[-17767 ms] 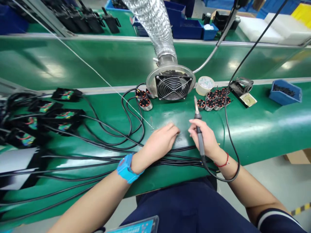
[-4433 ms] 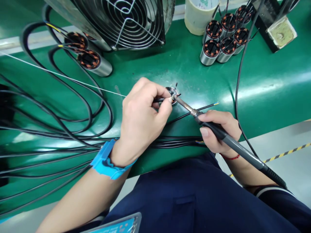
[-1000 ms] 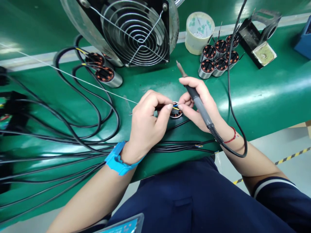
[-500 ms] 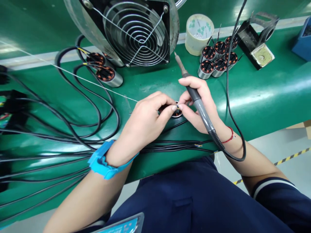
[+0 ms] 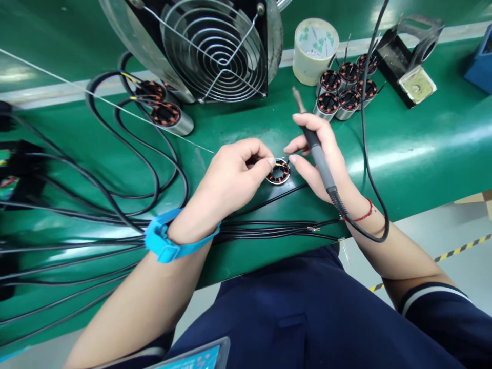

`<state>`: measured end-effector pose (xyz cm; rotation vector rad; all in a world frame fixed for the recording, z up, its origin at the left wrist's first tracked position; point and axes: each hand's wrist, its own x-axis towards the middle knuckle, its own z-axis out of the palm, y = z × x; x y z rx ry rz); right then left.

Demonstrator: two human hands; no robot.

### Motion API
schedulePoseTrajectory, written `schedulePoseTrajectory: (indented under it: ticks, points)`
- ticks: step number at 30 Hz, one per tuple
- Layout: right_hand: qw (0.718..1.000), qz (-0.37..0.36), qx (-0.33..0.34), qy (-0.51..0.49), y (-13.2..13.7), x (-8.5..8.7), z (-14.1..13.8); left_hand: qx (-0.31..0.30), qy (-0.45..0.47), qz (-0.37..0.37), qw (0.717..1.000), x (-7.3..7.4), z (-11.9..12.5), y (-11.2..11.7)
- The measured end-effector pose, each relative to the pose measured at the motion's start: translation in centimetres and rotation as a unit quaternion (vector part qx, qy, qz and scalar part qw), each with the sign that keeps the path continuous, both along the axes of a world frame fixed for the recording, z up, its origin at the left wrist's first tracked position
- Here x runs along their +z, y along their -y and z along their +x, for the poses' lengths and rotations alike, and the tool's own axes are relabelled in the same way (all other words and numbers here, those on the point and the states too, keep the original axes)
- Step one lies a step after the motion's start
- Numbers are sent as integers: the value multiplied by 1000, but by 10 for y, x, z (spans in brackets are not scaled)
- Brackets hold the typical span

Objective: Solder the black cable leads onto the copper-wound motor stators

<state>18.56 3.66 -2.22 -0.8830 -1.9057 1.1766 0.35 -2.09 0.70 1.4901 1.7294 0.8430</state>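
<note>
More stator [image 5: 278, 171] bare now between left hand [image 5: 230, 177], right hand [image 5: 320, 163].

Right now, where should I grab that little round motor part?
Pinch the stator by its outer side wall, probably from the near side: it stands upright, windings face up, and the left hand holds wires at its left rim.

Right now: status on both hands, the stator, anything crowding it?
Left hand pinching a lead at the stator. Right hand grips soldering iron, tip raised clear. Stator flat on green bench; black cables run close alongside.
</note>
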Motion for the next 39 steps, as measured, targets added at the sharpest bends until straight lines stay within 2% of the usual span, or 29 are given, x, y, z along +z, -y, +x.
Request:
schedulePoseTrajectory:
  ticks: [2,5,10,14,19,25,28,39]
  points:
    - [999,-26,20,12,-3,-4,-2,6,0,1,1000,-1,-1,0]
    - [998,-42,47,-23,-5,-7,-7,7,9,5,1000,-4,-2,-1]
    - [998,-11,58,11,-6,-7,-13,0,13,9,1000,-6,-2,-2]
    - [999,22,24,16,-2,4,-5,5,3,5,1000,-5,0,-2]
    - [996,63,-63,-6,18,18,17,11,2,13,1000,-7,4,-2]
    - [970,192,-128,-72,41,0,28,32,-18,25,999,-8,8,-1]
    - [959,231,-125,-105,43,-6,27,38,-22,27,999,-7,10,0]
    - [966,212,-98,-109,44,-5,26,42,-35,62,997,-10,10,1]
